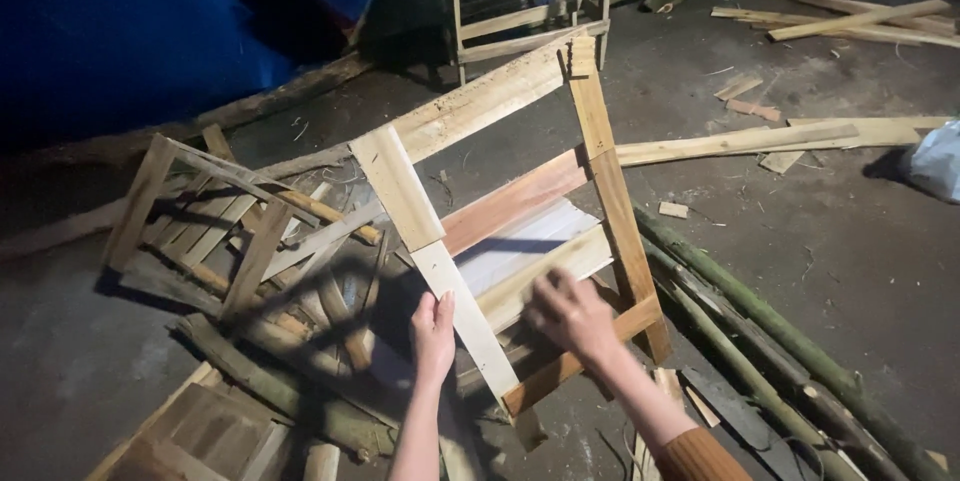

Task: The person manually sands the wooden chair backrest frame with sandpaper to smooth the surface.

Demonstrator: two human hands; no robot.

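Concrete floor [850, 241] strewn with planks [735, 144], bamboo poles [770, 331], wooden frames [215, 221].

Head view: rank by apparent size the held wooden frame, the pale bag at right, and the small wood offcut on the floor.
1. Wooden frame, largest by far, though nearest the camera.
2. Pale bag, cut off by the picture's edge, so its full size is unsure.
3. Wood offcut, smallest.

Left hand grips the frame's rail; right hand is blurred.

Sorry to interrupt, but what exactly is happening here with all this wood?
A person is handling a wooden frame of nailed planks, tilted up off the dark floor. The left hand grips one pale side plank; the right hand, blurred, sits on a lower cross slat. A similar frame lies to the left, bamboo poles to the right, and loose planks farther back.
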